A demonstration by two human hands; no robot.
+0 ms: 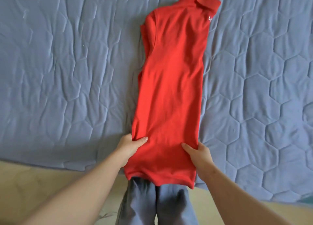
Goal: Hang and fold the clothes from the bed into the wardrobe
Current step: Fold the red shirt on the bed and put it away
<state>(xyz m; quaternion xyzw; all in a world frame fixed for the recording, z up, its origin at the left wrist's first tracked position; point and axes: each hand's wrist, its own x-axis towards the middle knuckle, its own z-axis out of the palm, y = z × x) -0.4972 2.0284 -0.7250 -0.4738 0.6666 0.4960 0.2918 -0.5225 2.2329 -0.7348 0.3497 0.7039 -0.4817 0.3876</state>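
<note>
I observe my left hand [129, 144] and right hand [199, 154] each gripping the lower edges of the lengthwise-folded red polo shirt [171, 82], centre frame, on the blue quilted bedspread [67, 63].

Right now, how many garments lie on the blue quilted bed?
1: a red collared polo shirt, folded lengthwise on the blue quilted bed, gripped by left hand and right hand. Others may lie outside view.

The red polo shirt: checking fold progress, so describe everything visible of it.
The red polo shirt, a soft-looking knit, lies folded lengthwise into a narrow strip on the blue quilted bedcover, collar far, hem overhanging the bed's edge. White lettering peeks near the collar. The left hand and right hand grip its sides near the hem.
</note>
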